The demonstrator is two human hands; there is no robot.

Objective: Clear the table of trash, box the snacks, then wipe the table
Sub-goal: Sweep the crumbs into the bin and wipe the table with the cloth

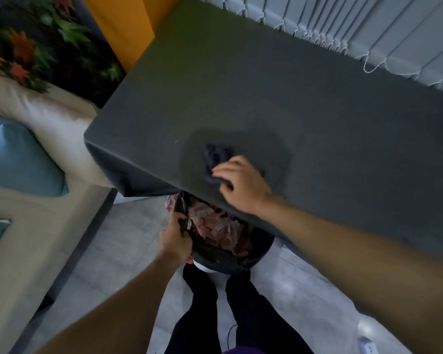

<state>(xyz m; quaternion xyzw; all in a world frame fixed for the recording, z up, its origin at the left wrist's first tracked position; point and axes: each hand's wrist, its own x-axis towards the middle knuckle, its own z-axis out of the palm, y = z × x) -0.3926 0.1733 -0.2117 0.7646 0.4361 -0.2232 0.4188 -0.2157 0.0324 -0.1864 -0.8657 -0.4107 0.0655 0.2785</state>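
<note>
My right hand (237, 183) lay flat, fingers spread, on a dark purple cloth (216, 159) near the front edge of the grey-covered table (241, 85); it pressed the cloth down instead of closing round it. A darker patch showed on the cover around the cloth. My left hand (175, 236) was clamped on the rim of the black bin liner (215, 254), holding the bin just under the table's front edge, directly below the cloth. Crumpled pinkish paper trash (215, 226) filled the liner, and the bin's pale wall (210, 268) showed beneath the plastic. The two hands stayed well apart, one above the tabletop, one below it. My dark trouser legs (202, 315) stood behind the bin on a pale tiled floor (128, 264). At left ran a beige sofa (36, 200) with a teal cushion (21, 159); beyond it hung a leaf-patterned fabric (36, 42) and an orange panel (120, 24). Grey vertical blinds (368, 26) bordered the far side of the table. No snacks were visible to me on the tabletop.
</note>
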